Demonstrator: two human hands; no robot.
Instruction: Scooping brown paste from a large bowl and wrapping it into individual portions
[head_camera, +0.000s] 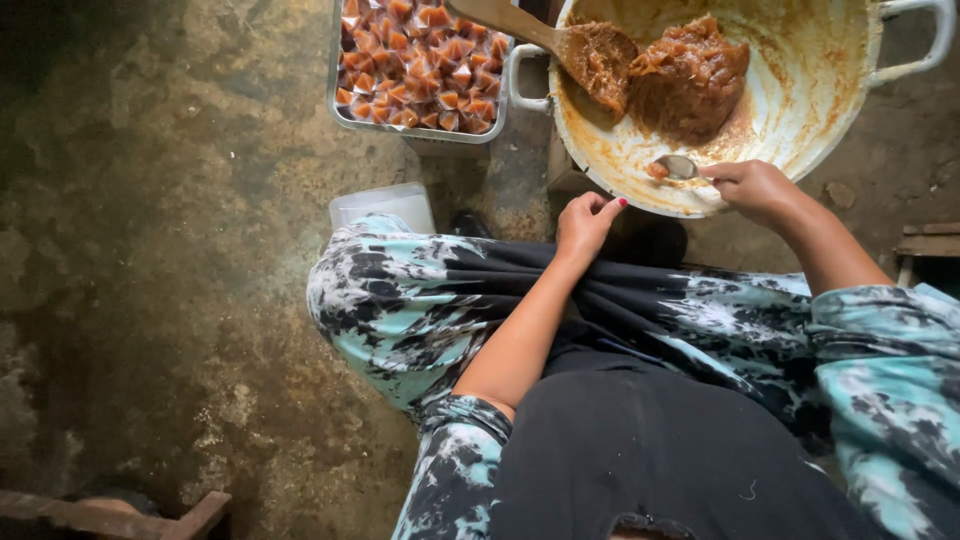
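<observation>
My right hand (757, 190) grips a small metal spoon (678, 167) at the near rim of a large pale pan (830, 70). The pan holds a lump of sticky brown paste (690, 75) and a wooden spatula (560, 40) coated in it. My left hand (585, 222) rests just in front of the pan above my knee, fingers curled together; whether it pinches anything I cannot tell. A metal tray (340, 110) at the top left is filled with several small wrapped brown pieces (420, 60).
A clear plastic tub (385, 205) sits on the stained concrete floor (170, 250) by my left knee. A wooden edge (120, 515) shows at the bottom left, and a wooden bench end (930, 245) at the right.
</observation>
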